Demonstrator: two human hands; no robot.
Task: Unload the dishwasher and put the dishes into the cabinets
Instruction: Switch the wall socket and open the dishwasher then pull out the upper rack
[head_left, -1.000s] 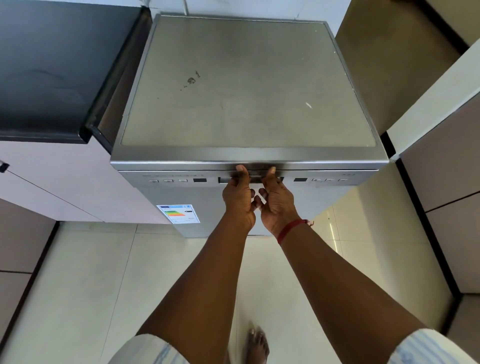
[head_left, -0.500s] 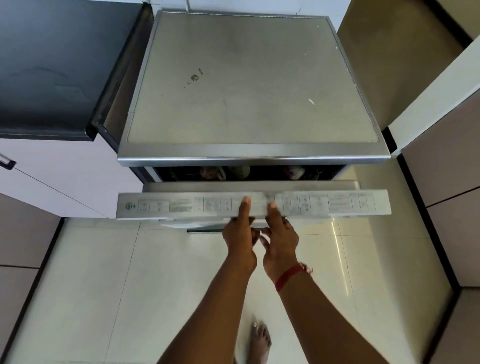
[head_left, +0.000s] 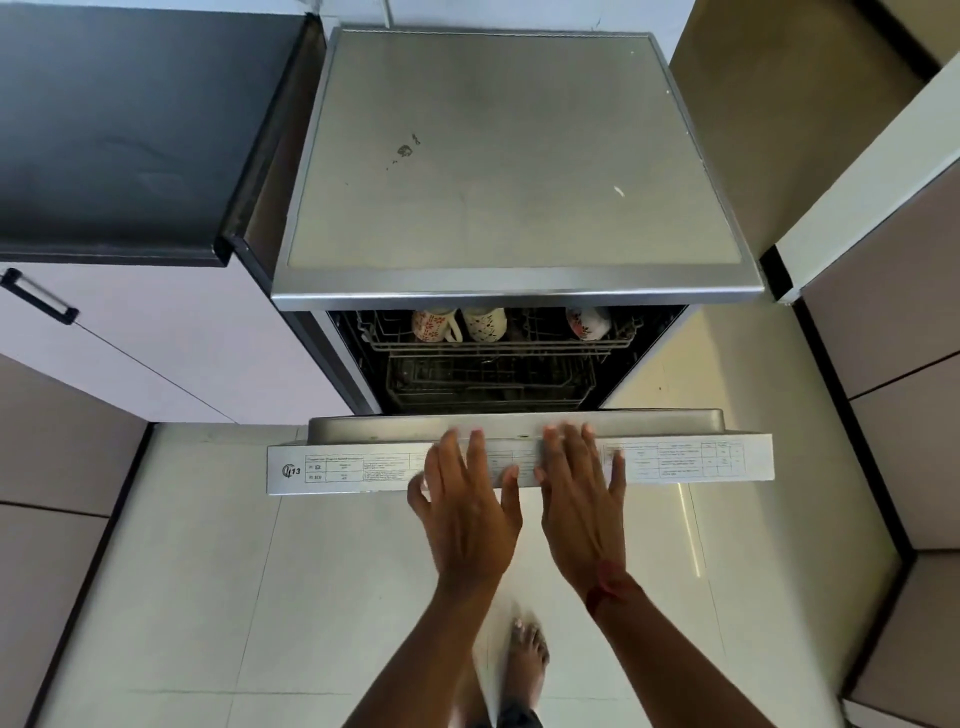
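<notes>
At the near edge of the dishwasher (head_left: 514, 171), the left hand (head_left: 467, 514) and right hand (head_left: 582, 509) are lying flat on the dropping door (head_left: 353, 467), fingers spread and gripping nothing; easing it down evenly is advisable. Mugs (head_left: 484, 323) are sitting in the upper rack (head_left: 395, 343), far inside. Half a second earlier, curled fingers were pulling the door barely ajar.

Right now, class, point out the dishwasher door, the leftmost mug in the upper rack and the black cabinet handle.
dishwasher door (head_left: 353, 467): head view, its labelled top edge.
leftmost mug (head_left: 434, 325): head view, its red-patterned side.
black cabinet handle (head_left: 36, 299): head view, middle of the bar.
</notes>
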